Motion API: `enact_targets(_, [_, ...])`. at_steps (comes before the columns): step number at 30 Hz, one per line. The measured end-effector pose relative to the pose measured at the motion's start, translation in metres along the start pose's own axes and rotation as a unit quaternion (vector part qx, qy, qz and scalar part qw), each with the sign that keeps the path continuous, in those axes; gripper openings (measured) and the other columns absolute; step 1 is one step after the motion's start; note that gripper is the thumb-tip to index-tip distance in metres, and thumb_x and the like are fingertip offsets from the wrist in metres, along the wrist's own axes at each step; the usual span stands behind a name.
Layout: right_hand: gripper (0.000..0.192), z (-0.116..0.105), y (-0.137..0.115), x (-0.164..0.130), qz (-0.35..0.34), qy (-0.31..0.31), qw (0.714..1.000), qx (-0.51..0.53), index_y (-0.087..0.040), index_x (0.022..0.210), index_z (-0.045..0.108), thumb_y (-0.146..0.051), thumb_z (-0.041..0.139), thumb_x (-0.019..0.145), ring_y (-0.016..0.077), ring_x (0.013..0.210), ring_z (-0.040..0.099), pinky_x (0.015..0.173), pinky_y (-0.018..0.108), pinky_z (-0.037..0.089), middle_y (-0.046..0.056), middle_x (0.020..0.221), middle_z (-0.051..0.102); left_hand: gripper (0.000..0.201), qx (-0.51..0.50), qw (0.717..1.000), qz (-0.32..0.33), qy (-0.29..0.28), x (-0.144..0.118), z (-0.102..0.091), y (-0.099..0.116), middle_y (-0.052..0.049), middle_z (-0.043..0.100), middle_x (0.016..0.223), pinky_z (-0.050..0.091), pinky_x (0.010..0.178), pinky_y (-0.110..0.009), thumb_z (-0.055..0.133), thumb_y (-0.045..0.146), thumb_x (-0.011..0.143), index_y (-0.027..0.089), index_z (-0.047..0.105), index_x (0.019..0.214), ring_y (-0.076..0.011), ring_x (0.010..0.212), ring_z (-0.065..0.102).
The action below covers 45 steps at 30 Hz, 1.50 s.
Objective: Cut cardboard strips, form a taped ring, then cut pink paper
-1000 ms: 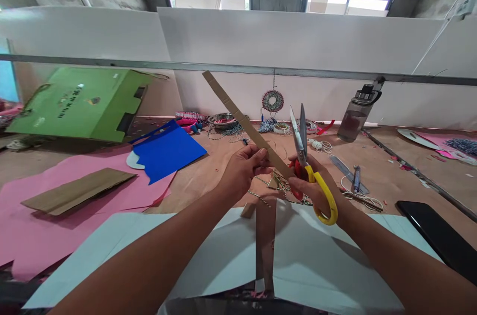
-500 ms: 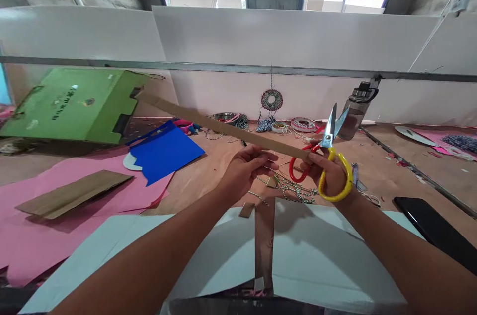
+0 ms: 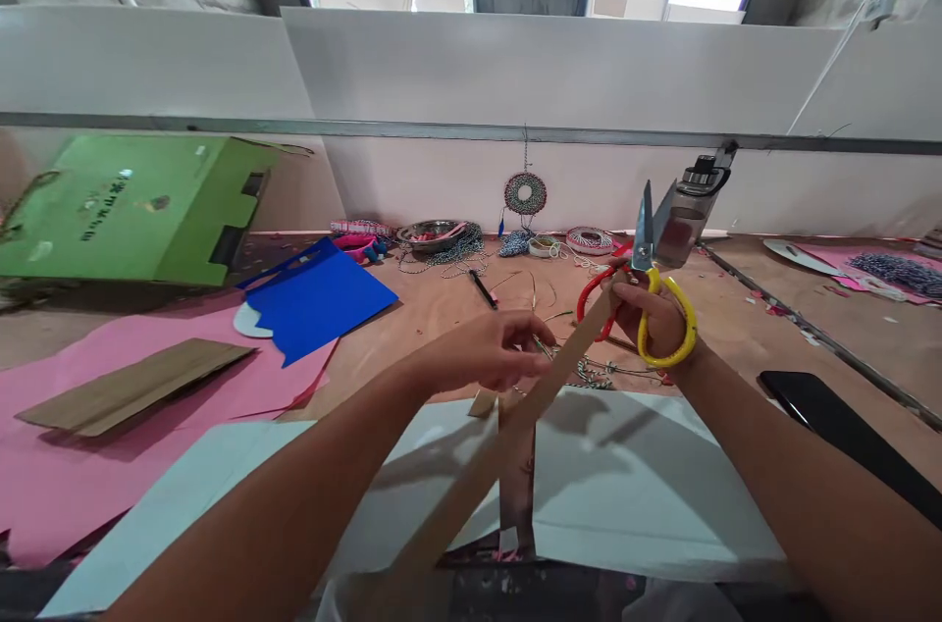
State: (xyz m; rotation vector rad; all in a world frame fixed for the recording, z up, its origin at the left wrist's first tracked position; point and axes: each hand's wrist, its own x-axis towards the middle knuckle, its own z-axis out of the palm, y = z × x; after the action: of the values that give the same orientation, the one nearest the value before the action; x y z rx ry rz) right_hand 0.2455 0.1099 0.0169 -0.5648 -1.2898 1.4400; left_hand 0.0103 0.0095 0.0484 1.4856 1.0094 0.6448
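The left hand [image 3: 495,354] pinches the cardboard strip [image 3: 515,416] between narrow fingers above the surface [image 3: 721,328]. The strip's long axis slants from the right hand [image 3: 652,318] down-left toward the person, its lower end cut off by the picture's bottom edge. The right hand's fingers grip the scissors [image 3: 648,279], blades slightly parted and pointing up. Whether the right hand touches the strip's upper end is unclear.

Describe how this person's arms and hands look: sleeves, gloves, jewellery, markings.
Both forearms are bare as far as the frame shows, with no sleeves in view. The left hand and right hand wear no gloves. No watch, ring, bracelet or marking is visible on either.
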Motion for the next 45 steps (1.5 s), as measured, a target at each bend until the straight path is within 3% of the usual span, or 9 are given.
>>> enact_targets(6, [0.023,0.005,-0.005,0.003,-0.019,0.082,0.996,0.036,-0.021,0.084,0.058,-0.027,0.075,0.069,0.0090,0.058,0.054,0.054,0.022,0.049,-0.004,0.069,0.059,0.027,0.058,0.997,0.047,-0.027,0.009,0.019,-0.006,0.000,0.059,0.073,0.040,0.056,-0.020,0.068,0.042,0.077,0.017,0.068,0.089,-0.0119,0.065,0.054])
enact_targets(9, [0.031,0.010,-0.003,0.000,0.005,0.067,0.998,0.007,-0.021,0.083,0.055,-0.043,0.074,0.072,0.0099,0.057,0.053,0.053,0.025,0.049,-0.003,0.069,0.057,0.029,-0.028,0.995,0.055,0.072,0.015,0.016,-0.014,0.000,0.056,0.066,0.037,0.052,-0.020,0.067,0.045,0.078,0.016,0.066,0.083,-0.0100,0.057,0.049])
enact_targets(12, [0.040,0.017,0.003,-0.006,0.039,0.037,0.997,-0.058,-0.021,0.082,0.052,-0.059,0.065,0.076,0.0104,0.053,0.050,0.046,0.024,0.044,-0.003,0.068,0.054,0.036,-0.151,0.969,0.080,0.180,0.019,0.009,-0.019,-0.002,0.057,0.067,0.036,0.050,-0.020,0.062,0.050,0.081,0.016,0.067,0.090,-0.0102,0.056,0.048])
enact_targets(18, [0.038,0.038,0.010,-0.021,0.082,-0.022,0.981,-0.174,-0.025,0.099,0.048,-0.053,0.062,0.078,0.0104,0.054,0.048,0.044,0.022,0.040,-0.004,0.072,0.053,0.037,-0.236,0.926,0.122,0.269,0.025,0.001,-0.022,0.000,0.054,0.068,0.039,0.052,-0.017,0.076,0.043,0.069,0.015,0.071,0.092,-0.0086,0.059,0.048])
enact_targets(24, [0.023,0.045,0.007,-0.030,0.084,-0.085,0.955,-0.272,-0.022,0.087,0.051,-0.043,0.057,0.084,0.0099,0.049,0.043,0.043,0.022,0.036,-0.004,0.062,0.049,0.035,-0.256,0.910,0.148,0.292,0.025,0.000,-0.021,0.001,0.059,0.072,0.044,0.048,-0.016,0.082,0.034,0.063,0.016,0.063,0.085,-0.0080,0.059,0.053])
enact_targets(33, [0.030,0.042,0.012,-0.040,0.064,-0.167,0.935,-0.305,-0.025,0.108,0.051,-0.019,0.056,0.079,0.0115,0.062,0.047,0.052,0.023,0.041,-0.002,0.079,0.055,0.031,-0.286,0.912,0.156,0.250,0.024,0.007,-0.016,0.002,0.060,0.064,0.056,0.049,-0.023,0.079,0.032,0.068,0.016,0.056,0.083,-0.0113,0.056,0.060])
enact_targets(37, [0.026,0.050,-0.001,-0.046,0.070,-0.205,0.932,-0.292,-0.024,0.111,0.049,-0.031,0.055,0.087,0.0123,0.068,0.051,0.057,0.024,0.045,0.001,0.089,0.056,0.033,-0.282,0.920,0.142,0.230,0.026,0.013,-0.017,-0.003,0.067,0.079,0.058,0.049,-0.024,0.080,0.031,0.068,0.015,0.058,0.087,-0.0131,0.062,0.064])
enact_targets(42, [0.040,0.046,-0.001,-0.043,0.110,-0.214,0.936,-0.256,-0.022,0.094,0.049,-0.061,0.041,0.092,0.0106,0.055,0.046,0.050,0.024,0.042,-0.003,0.072,0.051,0.030,-0.278,0.916,0.141,0.250,0.025,0.011,-0.015,-0.001,0.065,0.072,0.057,0.047,-0.024,0.079,0.031,0.067,0.015,0.057,0.081,-0.0130,0.060,0.064])
enact_targets(45, [0.047,0.043,-0.002,-0.042,0.127,-0.208,0.942,-0.229,-0.022,0.102,0.050,-0.066,0.035,0.092,0.0111,0.053,0.046,0.049,0.024,0.042,-0.003,0.069,0.050,0.029,-0.272,0.913,0.141,0.270,0.024,0.008,-0.013,-0.001,0.066,0.071,0.055,0.046,-0.021,0.079,0.030,0.068,0.015,0.057,0.079,-0.0124,0.059,0.064])
